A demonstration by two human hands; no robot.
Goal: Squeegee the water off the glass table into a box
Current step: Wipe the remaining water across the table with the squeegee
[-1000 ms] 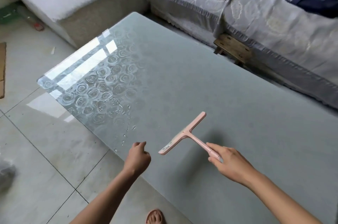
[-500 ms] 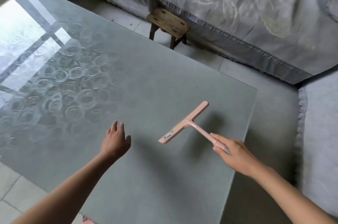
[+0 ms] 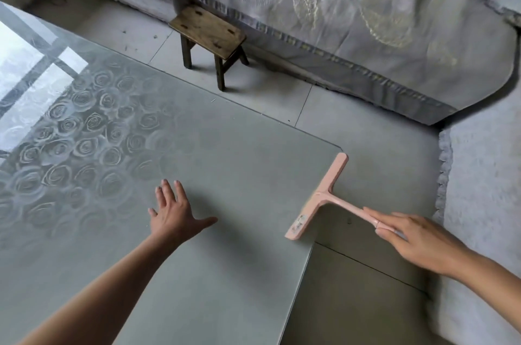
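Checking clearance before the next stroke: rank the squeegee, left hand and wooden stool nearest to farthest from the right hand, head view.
1. Squeegee: held by the right hand, at the table edge.
2. Left hand: over the table, leftward.
3. Wooden stool: on the floor beyond the table.

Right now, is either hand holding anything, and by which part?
Right hand pinches the pink squeegee by the end of its handle; left hand holds nothing.
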